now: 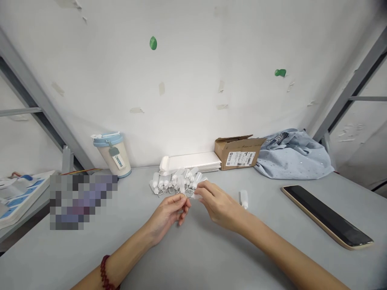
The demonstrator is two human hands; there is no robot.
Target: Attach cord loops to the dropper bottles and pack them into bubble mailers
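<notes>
My left hand [173,209] is closed in a pinch at the middle of the table. A small translucent white bottle [182,184] stands up from its fingertips, with a thin cord or loop by its lower end. My right hand [216,203] is closed too, thumb and finger pinched on a small whitish piece [196,196] whose kind I cannot make out. The two sets of fingertips are close together. Just behind them lies a pile of similar small white bottles [163,180] with thin white loops. One single bottle [243,199] lies beyond my right wrist.
Behind the pile is a stack of flat white boxes [193,162], beside an opened cardboard box [238,155]. Blue-grey cloth [293,157] is bunched at the back right. A phone [328,215] lies at right, a lidded cup [113,155] stands at left, near a power strip [24,197].
</notes>
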